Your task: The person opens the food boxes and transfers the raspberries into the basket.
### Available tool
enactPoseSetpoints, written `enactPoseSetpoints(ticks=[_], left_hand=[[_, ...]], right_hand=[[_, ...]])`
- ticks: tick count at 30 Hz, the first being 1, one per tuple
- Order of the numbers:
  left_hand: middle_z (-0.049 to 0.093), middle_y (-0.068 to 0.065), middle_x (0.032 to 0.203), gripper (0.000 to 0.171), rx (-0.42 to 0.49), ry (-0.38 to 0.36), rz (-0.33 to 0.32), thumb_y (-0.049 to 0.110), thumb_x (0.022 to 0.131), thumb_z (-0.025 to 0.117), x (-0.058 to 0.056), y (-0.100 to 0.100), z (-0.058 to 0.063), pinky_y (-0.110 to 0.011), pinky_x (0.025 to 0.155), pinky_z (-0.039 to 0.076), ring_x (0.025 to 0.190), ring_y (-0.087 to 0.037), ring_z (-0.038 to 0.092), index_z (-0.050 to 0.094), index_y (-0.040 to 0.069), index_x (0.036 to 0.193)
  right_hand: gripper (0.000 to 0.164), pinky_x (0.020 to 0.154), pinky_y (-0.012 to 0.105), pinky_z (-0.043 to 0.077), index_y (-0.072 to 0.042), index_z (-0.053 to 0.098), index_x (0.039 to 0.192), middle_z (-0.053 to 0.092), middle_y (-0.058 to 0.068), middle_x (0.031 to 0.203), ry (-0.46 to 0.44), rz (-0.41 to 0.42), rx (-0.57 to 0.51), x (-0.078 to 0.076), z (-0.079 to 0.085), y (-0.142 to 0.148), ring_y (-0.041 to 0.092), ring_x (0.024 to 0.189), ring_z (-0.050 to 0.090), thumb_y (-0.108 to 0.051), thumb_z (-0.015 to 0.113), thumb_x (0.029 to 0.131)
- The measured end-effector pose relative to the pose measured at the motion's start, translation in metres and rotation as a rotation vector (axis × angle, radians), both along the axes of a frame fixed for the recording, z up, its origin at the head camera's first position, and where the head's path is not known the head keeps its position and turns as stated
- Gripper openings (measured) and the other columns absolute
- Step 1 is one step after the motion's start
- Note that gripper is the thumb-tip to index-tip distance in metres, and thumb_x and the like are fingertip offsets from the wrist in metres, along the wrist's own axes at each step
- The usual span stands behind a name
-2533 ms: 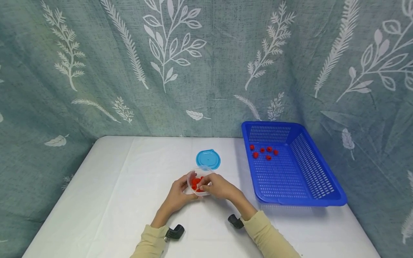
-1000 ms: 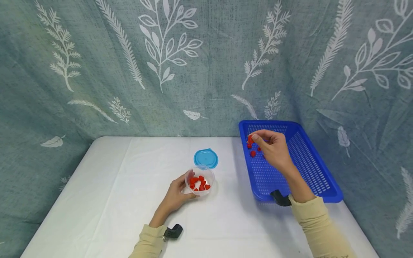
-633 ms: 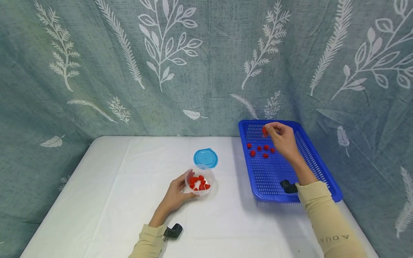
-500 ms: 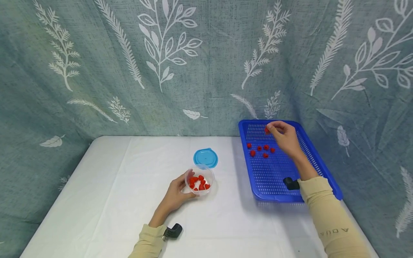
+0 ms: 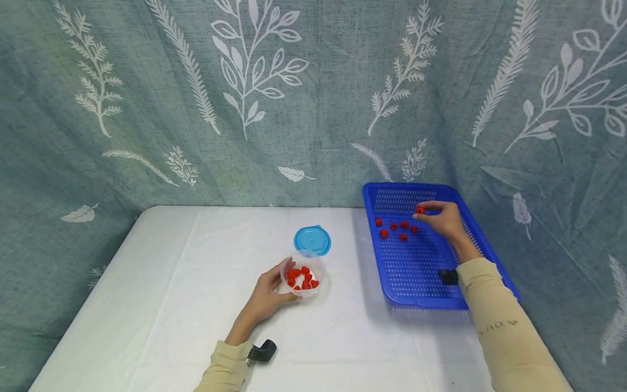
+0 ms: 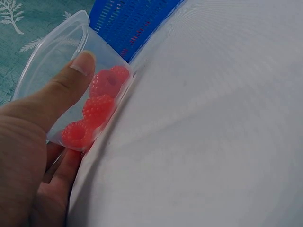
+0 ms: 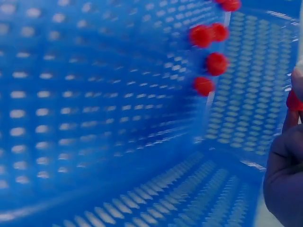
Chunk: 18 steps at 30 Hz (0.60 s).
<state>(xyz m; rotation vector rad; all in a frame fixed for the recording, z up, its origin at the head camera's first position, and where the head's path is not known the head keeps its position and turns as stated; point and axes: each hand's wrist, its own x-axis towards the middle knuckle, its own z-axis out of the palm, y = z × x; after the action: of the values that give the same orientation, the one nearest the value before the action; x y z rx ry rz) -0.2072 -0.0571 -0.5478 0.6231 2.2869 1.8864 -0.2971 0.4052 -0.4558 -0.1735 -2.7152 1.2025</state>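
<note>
My left hand (image 5: 268,295) grips the side of a clear plastic cup (image 5: 318,264) on the white table, thumb in front. Several red raspberries (image 5: 306,285) lie in the cup; in the left wrist view they show through its wall (image 6: 98,111). Over the back part of the blue basket (image 5: 392,301), my right hand (image 5: 443,218) pinches one raspberry (image 5: 420,210) between thumb and fingertips. That raspberry (image 7: 295,100) is partly cut off at the edge of the right wrist view. Several more raspberries (image 5: 404,224) are scattered on the basket floor, left of the hand.
A blue lid (image 5: 312,240) lies flat on the white table (image 5: 196,305), just behind the cup. The basket's raised, slotted walls surround the right hand's area. A green leaf-patterned curtain (image 5: 323,109) hangs behind the table.
My right hand has gone from inside the cup to over the basket, then rightward there, a raspberry in its fingers. The left hand keeps its grip on the cup.
</note>
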Motion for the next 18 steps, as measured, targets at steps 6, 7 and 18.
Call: enactPoseSetpoints(ticks=[6, 7, 18], left_hand=[[0.053, -0.024, 0.148, 0.086, 0.008, 0.014, 0.008, -0.004, 0.076, 0.085, 0.0, -0.001, -0.001, -0.046, 0.119, 0.034, 0.145, -0.035, 0.043, 0.042, -0.006, 0.151], [0.053, -0.023, 0.148, 0.086, 0.006, 0.012, 0.011, -0.004, 0.076, 0.085, 0.0, -0.001, -0.001, -0.046, 0.119, 0.034, 0.145, -0.035, 0.043, 0.043, -0.006, 0.151], [0.053, -0.024, 0.148, 0.086, 0.006, -0.001, 0.007, -0.005, 0.076, 0.084, -0.001, -0.002, -0.001, -0.047, 0.119, 0.036, 0.144, -0.035, 0.045, 0.042, -0.002, 0.152]], right_hand=[[0.044, 0.106, 0.063, 0.046, 0.012, 0.063, 0.127, 0.06, 0.035, 0.131, -0.047, 0.011, 0.059, -0.001, -0.016, 0.012, 0.05, 0.125, 0.054, -0.016, 0.072, 0.095], [0.044, 0.104, 0.062, 0.047, 0.014, 0.062, 0.127, 0.06, 0.036, 0.129, -0.052, 0.018, 0.07, -0.001, -0.018, 0.013, 0.05, 0.124, 0.055, -0.015, 0.072, 0.095], [0.043, 0.071, 0.023, 0.051, 0.018, 0.065, 0.117, 0.07, 0.032, 0.109, -0.13, 0.042, 0.149, -0.008, -0.038, 0.031, 0.035, 0.095, 0.067, -0.007, 0.08, 0.084]])
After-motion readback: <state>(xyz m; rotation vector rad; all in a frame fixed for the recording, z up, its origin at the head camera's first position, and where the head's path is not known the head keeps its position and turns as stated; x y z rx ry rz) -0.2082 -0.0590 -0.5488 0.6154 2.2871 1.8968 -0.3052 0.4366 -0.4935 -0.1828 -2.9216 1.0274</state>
